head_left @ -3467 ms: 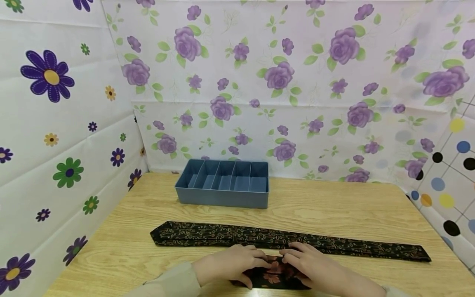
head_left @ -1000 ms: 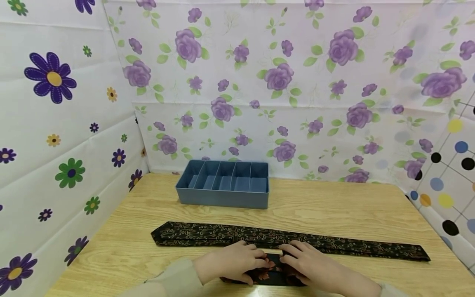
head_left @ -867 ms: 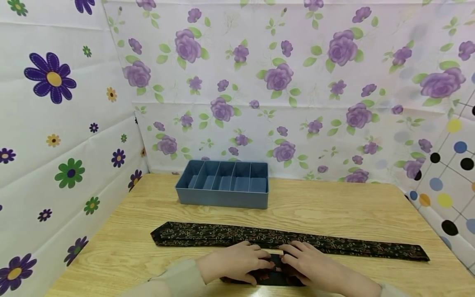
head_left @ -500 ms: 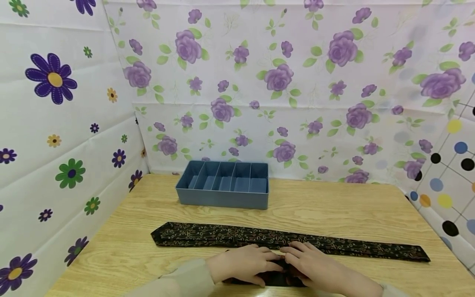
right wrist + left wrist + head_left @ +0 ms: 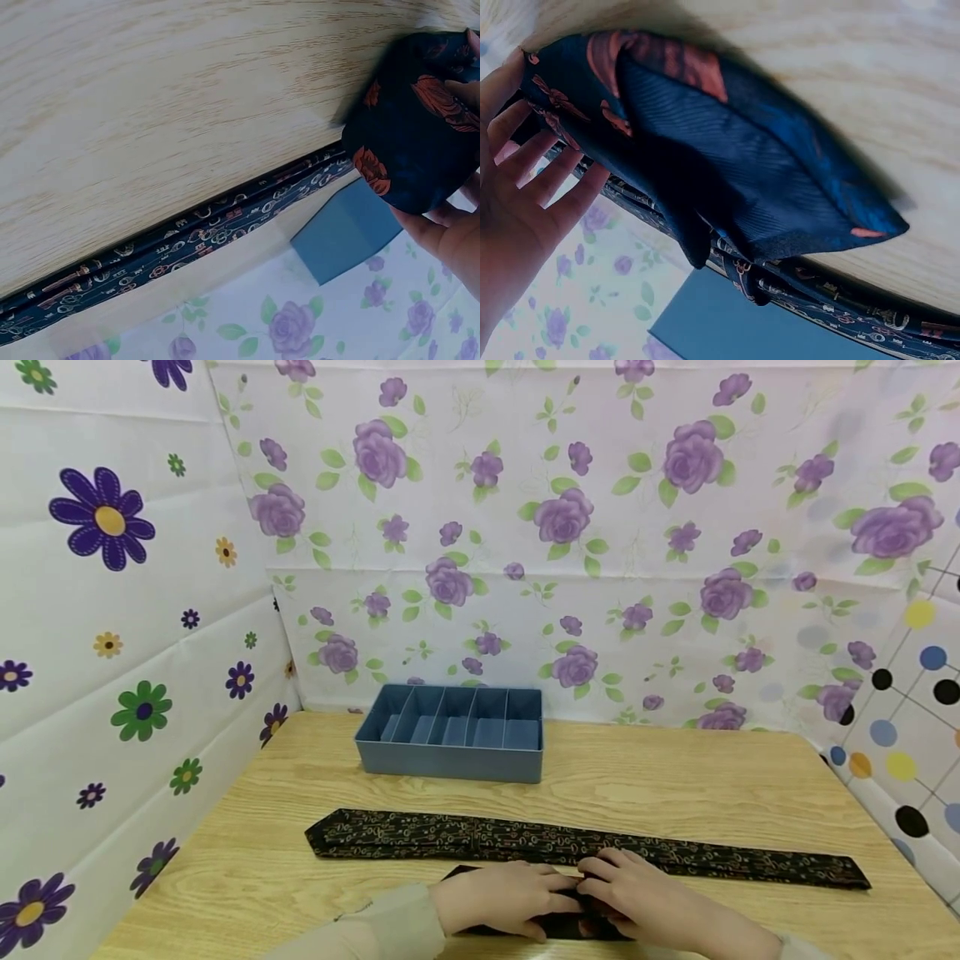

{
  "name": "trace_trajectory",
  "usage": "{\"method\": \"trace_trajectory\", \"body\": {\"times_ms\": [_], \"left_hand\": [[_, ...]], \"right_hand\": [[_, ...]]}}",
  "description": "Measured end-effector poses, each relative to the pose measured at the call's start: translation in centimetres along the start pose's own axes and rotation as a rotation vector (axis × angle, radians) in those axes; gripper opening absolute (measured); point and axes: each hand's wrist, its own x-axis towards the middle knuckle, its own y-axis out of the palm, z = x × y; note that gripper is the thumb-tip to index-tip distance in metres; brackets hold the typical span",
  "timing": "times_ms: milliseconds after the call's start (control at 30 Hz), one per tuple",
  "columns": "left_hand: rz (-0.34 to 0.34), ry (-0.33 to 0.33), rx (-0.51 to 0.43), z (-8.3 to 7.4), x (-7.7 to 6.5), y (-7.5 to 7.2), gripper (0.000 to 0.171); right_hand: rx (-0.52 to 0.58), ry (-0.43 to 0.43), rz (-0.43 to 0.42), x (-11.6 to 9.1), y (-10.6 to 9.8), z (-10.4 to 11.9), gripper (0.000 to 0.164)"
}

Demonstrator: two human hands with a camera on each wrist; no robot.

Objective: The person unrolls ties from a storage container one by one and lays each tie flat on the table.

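Observation:
A dark necktie with red flowers [image 5: 555,928] lies folded near the table's front edge, mostly hidden under both hands. My left hand [image 5: 504,897] grips it across its width, thumb at the near edge and fingers at the far edge. In the left wrist view, its pointed end [image 5: 705,120] stands partly open, showing a ribbed dark lining. Close beside, my right hand [image 5: 641,897] holds the right part; the right wrist view shows fingers and thumb round a rounded fold [image 5: 409,150]. Just beyond the hands, a black necktie with a small gold pattern [image 5: 397,833] lies stretched out flat.
A blue-grey box with several compartments [image 5: 450,760] stands at the back of the wooden table [image 5: 675,777], left of the middle. Flowered cloths [image 5: 480,635] hang behind and at the left side. A dotted cloth [image 5: 885,768] is at the right.
My left hand has slid right toward the right hand, covering the red flowers that showed between them. The floral tie's left end now shows beyond the left wrist. The patterned tie and box stayed put.

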Motion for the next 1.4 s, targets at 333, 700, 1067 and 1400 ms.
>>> {"method": "trace_trajectory", "body": {"times_ms": [333, 700, 1067, 1400], "left_hand": [[-0.018, -0.009, -0.011, -0.2, -0.1, 0.2, 0.059], [-0.009, -0.025, -0.045, -0.1, 0.0, 0.2, 0.059], [-0.018, -0.028, -0.039, -0.2, -0.1, 0.2, 0.058], [-0.014, -0.025, -0.015, -0.2, -0.1, 0.2, 0.059]], "right_hand": [[0.036, 0.03, 0.064, -0.1, -0.4, 0.1, 0.034], [0.057, 0.049, 0.078, -0.5, -0.6, -0.1, 0.038], [0.01, 0.039, 0.1, -1.1, -0.5, -0.5, 0.047], [0.052, 0.097, 0.181, -1.5, -1.2, -0.4, 0.046]]}}
